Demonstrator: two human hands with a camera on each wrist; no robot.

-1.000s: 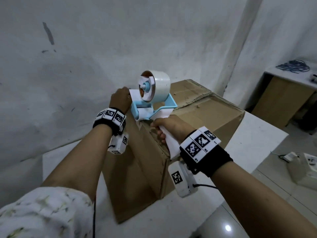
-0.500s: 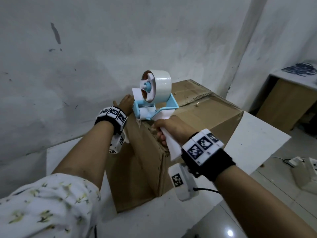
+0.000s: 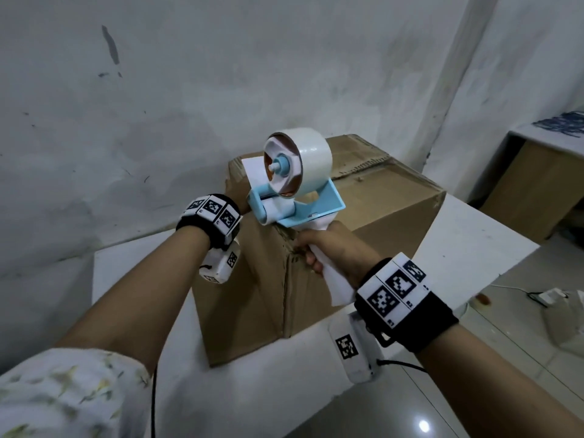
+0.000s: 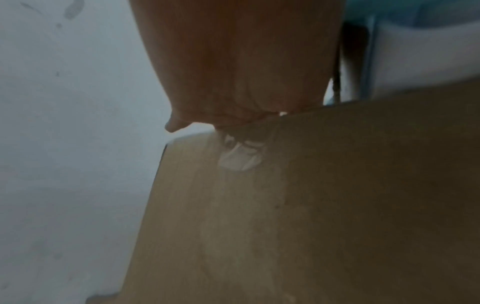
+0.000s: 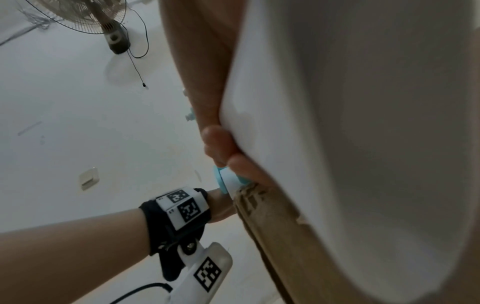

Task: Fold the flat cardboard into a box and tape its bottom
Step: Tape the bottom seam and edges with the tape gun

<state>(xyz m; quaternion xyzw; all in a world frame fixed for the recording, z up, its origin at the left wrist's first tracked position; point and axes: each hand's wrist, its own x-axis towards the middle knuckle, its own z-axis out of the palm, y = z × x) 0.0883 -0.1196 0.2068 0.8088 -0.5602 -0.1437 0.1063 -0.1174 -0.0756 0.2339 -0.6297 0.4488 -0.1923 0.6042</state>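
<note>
Head view: right hand (image 3: 335, 248) grips the tape dispenser (image 3: 294, 184) atop the cardboard box (image 3: 388, 210); left hand (image 3: 235, 194) lies at the box's top edge, its finger state untellable.

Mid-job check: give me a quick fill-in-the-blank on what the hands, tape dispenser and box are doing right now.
1. The right hand grips the tape dispenser by its white ____.
2. The dispenser's roller sits at the top ____ of the cardboard box.
3. The left hand touches the ____.
4. The box stands on a ____ table.

Missing words: handle; edge; box; white
</note>
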